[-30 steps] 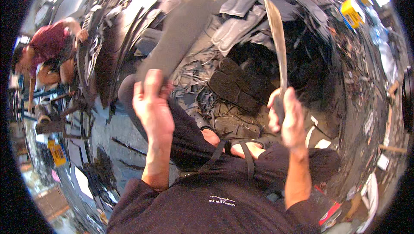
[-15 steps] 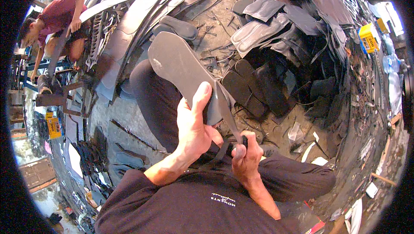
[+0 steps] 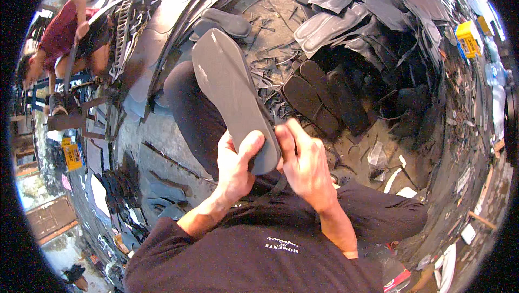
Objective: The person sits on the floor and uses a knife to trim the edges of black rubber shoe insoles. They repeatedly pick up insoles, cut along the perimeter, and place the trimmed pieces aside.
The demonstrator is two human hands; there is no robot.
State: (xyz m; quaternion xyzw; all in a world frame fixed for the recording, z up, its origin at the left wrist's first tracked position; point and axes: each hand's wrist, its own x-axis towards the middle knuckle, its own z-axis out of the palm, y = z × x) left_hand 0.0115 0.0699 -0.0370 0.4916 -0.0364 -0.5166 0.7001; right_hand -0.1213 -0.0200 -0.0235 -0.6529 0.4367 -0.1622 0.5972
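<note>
A dark grey shoe sole (image 3: 230,85), with pale scuffs near its far end, is held up tilted over my lap. My left hand (image 3: 238,158) grips its near, heel end, thumb lying on the flat face and the fingers underneath. Close against the sole's right edge is my right hand (image 3: 308,166), its fingers curled together. Whatever the right fingers hold is hidden behind them. Beneath the hands, a thin dark strip (image 3: 273,191) hangs near my lap.
Several cut soles (image 3: 311,98) lie on the littered ground ahead, beside a dark pile of moulded sheets (image 3: 330,25). Large stacked sheets (image 3: 162,39) lean at the left. Another person (image 3: 67,36) bends over at the far left. Yellow boxes (image 3: 468,39) stand at the right.
My right hand has moved up to the sole's edge, and the long grey blade-like piece it held no longer shows. The sole has turned slightly more upright and shifted right.
</note>
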